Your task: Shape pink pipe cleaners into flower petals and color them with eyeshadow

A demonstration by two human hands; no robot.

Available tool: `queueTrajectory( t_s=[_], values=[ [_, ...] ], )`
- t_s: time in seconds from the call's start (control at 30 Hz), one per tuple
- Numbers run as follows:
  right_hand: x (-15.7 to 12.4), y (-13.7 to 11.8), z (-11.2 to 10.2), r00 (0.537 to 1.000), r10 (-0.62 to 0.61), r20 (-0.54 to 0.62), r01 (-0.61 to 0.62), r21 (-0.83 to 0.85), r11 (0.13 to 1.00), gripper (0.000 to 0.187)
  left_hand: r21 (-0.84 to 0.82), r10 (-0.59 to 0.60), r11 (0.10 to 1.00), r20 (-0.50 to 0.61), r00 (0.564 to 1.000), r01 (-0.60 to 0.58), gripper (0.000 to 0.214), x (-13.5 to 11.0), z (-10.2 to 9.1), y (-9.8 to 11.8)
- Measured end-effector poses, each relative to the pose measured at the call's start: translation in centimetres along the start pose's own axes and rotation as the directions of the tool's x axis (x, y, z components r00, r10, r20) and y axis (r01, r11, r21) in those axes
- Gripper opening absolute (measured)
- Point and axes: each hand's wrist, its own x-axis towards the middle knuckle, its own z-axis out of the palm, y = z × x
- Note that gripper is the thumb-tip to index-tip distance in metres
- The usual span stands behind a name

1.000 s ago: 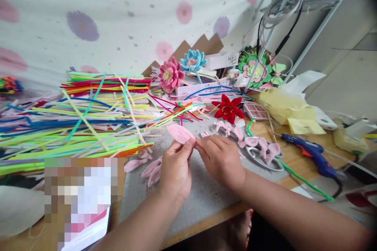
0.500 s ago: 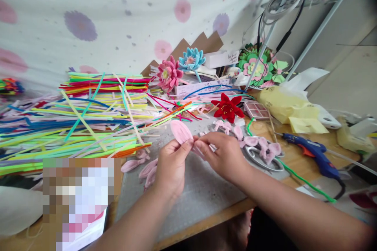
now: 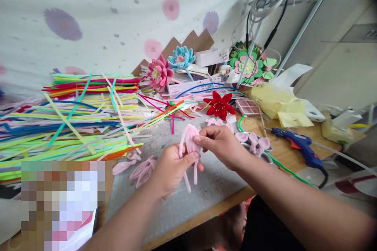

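Between my hands is a pale pink petal bent from pipe cleaners (image 3: 191, 138), its rounded end up and two loose ends hanging below. My left hand (image 3: 173, 166) is closed on its lower part, thumb across the front. The fingertips of my right hand (image 3: 219, 145) pinch its upper right edge. Looped pink petals (image 3: 143, 171) lie on the grey cutting mat (image 3: 182, 211) left of my hands. Smaller pink pieces (image 3: 255, 143) sit on the right, near a silver ring partly hidden behind my right forearm.
Bundles of coloured pipe cleaners (image 3: 70, 117) fill the left side. Behind the mat stand a red flower (image 3: 219, 105), a pink flower (image 3: 160, 72) and a blue flower (image 3: 182, 58). A blue glue gun (image 3: 297, 145) and a yellow plastic bag (image 3: 273, 100) lie on the right.
The petal has turned upright and its loose ends now hang below my left hand. My right hand has shifted from its base to its upper edge. The view has swung slightly right.
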Motion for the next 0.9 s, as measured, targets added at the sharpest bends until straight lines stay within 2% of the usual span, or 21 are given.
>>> queueTrajectory(
  t_s=[0.17,0.4,0.53,0.63,0.73,0.83,0.9],
  values=[
    [0.09,0.07,-0.3,0.999,0.042,-0.014,-0.041,0.014,0.999,0.03,-0.014,-0.031,0.999,-0.03,0.999,0.031,0.017,0.11,-0.06,0.29],
    [0.01,0.23,-0.64,0.993,0.063,0.102,-0.061,-0.022,0.998,0.026,-0.029,-0.07,0.997,-0.029,0.997,0.069,0.019,0.21,-0.2,0.27],
    [0.11,0.5,-0.28,0.998,0.054,0.016,-0.053,-0.075,0.996,0.022,-0.035,-0.033,0.999,-0.047,0.998,0.032,0.018,0.4,-0.09,0.18],
    [0.21,0.65,-0.11,0.997,0.075,0.012,-0.075,0.001,0.997,0.023,-0.068,-0.014,0.998,-0.055,0.998,0.01,0.015,0.53,0.0,0.26],
    [0.23,0.66,-0.2,0.992,0.079,0.098,-0.091,0.123,0.988,0.022,-0.036,-0.021,0.999,-0.074,0.997,0.018,0.018,0.54,-0.04,0.33],
    [0.13,0.55,-0.22,0.978,0.045,0.205,-0.104,0.287,0.952,0.02,0.04,-0.038,0.998,-0.026,0.999,0.039,0.018,0.48,-0.1,0.19],
    [0.04,0.48,-0.08,0.976,0.036,0.216,-0.116,0.368,0.923,0.023,0.105,-0.055,0.993,0.015,0.998,0.053,0.021,0.45,-0.08,0.02]
  ],
)
